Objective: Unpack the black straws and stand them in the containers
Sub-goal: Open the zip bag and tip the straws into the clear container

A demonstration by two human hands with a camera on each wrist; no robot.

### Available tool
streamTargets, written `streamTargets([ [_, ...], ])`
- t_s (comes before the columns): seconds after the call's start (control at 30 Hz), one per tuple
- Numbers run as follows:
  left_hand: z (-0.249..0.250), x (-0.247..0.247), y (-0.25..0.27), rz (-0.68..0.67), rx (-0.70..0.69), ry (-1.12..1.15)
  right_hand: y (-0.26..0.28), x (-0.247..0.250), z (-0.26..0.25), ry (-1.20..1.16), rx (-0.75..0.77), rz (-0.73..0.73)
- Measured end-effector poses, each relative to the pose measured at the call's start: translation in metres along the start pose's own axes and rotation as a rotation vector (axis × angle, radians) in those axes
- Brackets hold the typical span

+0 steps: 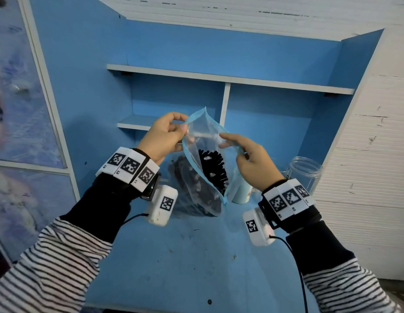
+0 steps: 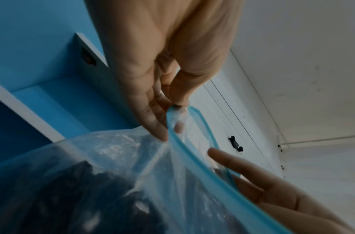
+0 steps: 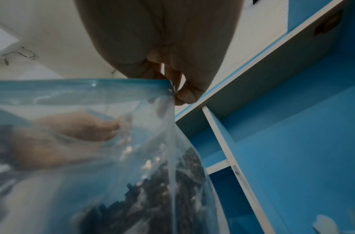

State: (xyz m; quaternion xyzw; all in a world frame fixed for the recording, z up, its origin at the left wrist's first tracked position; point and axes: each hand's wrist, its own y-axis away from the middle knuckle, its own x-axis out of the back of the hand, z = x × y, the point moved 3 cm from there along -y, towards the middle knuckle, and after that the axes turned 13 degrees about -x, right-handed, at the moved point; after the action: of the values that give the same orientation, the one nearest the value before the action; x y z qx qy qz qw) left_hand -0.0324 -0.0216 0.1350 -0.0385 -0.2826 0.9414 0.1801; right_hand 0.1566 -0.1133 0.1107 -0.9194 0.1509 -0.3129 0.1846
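Bag mouth parted, straws not yet out

The left hand (image 1: 161,134) pinches one blue-edged lip of the clear bag (image 1: 197,177) held above the counter (image 1: 185,263), while the right hand (image 1: 250,160) pinches the opposite lip. If either pinch slips, the thin film could sag and spill. The black straws (image 1: 213,164) sit bunched low inside, ends fanned upward. A clear jar (image 1: 306,171) stands at right.

The bag (image 1: 203,177) is glossy clear plastic film, the jar (image 1: 306,171) seemingly clear plastic, the desk (image 1: 185,256) matt painted board.
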Motion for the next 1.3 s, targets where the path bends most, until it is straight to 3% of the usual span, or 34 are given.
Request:
streamTargets([
  [0.3, -0.003, 0.010, 0.007, -0.113, 0.006, -0.169, -0.010, -0.003, 0.016, -0.019, -0.235, -0.007],
  [0.4, -0.002, 0.010, 0.008, -0.176, -0.056, -0.338, -0.008, -0.006, 0.015, 0.104, -0.142, -0.018],
  [0.6, 0.003, 0.012, 0.006, -0.126, -0.166, -0.600, -0.005, -0.009, 0.006, 0.205, 0.064, -0.026],
  [0.8, 0.004, 0.009, 0.006, -0.111, -0.224, -0.728, -0.011, -0.009, 0.012, 0.338, 0.151, 0.078],
  [1.0, -0.002, 0.009, 0.007, -0.159, -0.243, -0.688, -0.015, -0.011, 0.018, 0.293, 0.226, 0.172],
  [1.2, -0.017, 0.010, 0.011, -0.272, -0.128, -0.493, -0.007, -0.011, 0.017, 0.035, 0.015, -0.065],
  [1.3, -0.026, 0.005, 0.015, -0.286, -0.080, -0.432, -0.006, -0.016, 0.022, 0.033, -0.020, -0.100],
])
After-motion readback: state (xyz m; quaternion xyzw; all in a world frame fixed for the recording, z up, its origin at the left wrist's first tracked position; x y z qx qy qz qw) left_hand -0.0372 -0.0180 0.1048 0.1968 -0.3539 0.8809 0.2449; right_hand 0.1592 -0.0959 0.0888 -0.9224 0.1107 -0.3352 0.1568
